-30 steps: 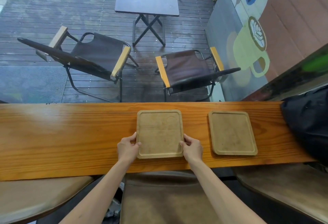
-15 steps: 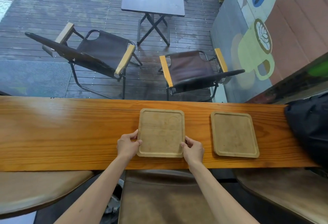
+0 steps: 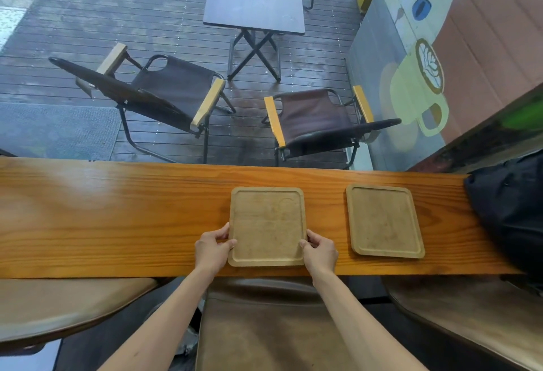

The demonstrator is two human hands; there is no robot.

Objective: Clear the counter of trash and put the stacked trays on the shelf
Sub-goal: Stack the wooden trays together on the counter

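Two square wooden trays lie flat on the long wooden counter (image 3: 117, 218). The left tray (image 3: 266, 225) is in front of me, near the counter's front edge. My left hand (image 3: 213, 248) grips its left edge near the front corner, thumb on the rim. My right hand (image 3: 320, 251) grips its right edge the same way. The right tray (image 3: 383, 220) lies apart, a hand's width to the right, untouched. Both trays hold nothing.
A black bag (image 3: 511, 209) sits on the counter's right end. Brown padded stools (image 3: 264, 326) stand below the front edge. Beyond the counter are two folding chairs (image 3: 317, 123) and a small dark table (image 3: 255, 0) on a wet deck.
My hands keep their hold on the left tray's two sides. The tray looks unmoved on the counter; only the view has shifted slightly.
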